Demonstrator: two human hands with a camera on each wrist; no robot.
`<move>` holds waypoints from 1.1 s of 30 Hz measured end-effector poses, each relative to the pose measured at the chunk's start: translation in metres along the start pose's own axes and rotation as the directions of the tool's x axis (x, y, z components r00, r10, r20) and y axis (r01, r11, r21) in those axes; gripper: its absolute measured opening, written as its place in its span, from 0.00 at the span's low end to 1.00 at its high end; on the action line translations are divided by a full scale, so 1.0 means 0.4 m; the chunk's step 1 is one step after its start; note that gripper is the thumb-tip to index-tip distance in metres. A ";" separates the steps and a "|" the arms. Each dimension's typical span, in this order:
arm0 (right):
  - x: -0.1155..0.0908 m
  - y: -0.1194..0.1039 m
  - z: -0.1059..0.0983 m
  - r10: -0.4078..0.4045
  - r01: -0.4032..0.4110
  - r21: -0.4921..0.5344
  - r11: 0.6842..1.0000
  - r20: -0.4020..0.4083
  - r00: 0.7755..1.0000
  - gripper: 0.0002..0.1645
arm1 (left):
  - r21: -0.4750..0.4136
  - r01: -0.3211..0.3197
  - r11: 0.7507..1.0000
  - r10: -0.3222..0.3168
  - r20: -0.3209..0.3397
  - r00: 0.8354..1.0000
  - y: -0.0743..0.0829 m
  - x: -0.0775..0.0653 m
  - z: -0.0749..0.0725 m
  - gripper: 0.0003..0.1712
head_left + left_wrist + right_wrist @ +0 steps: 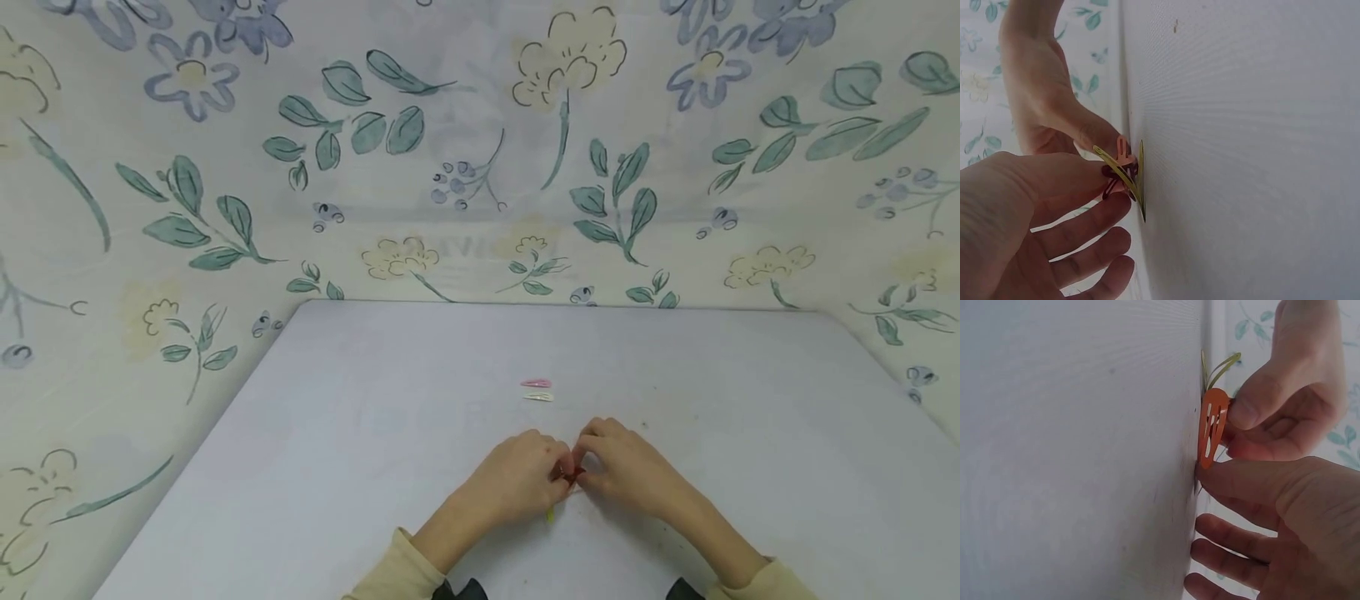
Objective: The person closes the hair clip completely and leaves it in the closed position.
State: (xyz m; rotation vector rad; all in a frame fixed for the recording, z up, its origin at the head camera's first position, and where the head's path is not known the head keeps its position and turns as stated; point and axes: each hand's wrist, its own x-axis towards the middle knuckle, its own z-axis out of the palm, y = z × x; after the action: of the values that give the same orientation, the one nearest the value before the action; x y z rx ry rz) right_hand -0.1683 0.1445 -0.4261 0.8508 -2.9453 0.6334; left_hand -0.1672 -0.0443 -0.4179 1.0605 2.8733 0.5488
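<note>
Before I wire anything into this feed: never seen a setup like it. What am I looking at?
No machine here: one person's bare left hand and right hand. The big picture comes from the head, looking forward and down. The other two come from the left and right wrists, so they look tipped sideways.

The white table has a floral cover behind it. Beyond the hands lie a pink clip and a pale clip.

Both hands pinch a bunch of clips, with dark red, an orange clip and an opened yellow-green clip. Exactly how these join is hidden by the fingers.
</note>
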 end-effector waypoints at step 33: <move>0.002 -0.005 0.005 0.041 -0.041 0.020 0.999 -0.005 0.999 0.08 | 0.089 -0.025 0.996 0.033 -0.081 0.996 -0.015 -0.010 -0.014 0.06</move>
State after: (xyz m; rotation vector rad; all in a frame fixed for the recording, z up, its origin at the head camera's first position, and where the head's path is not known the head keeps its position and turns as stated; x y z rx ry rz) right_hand -0.1678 0.1418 -0.4270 0.7912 -2.9637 0.6664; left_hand -0.1690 -0.0528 -0.4153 1.1191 2.9834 0.4830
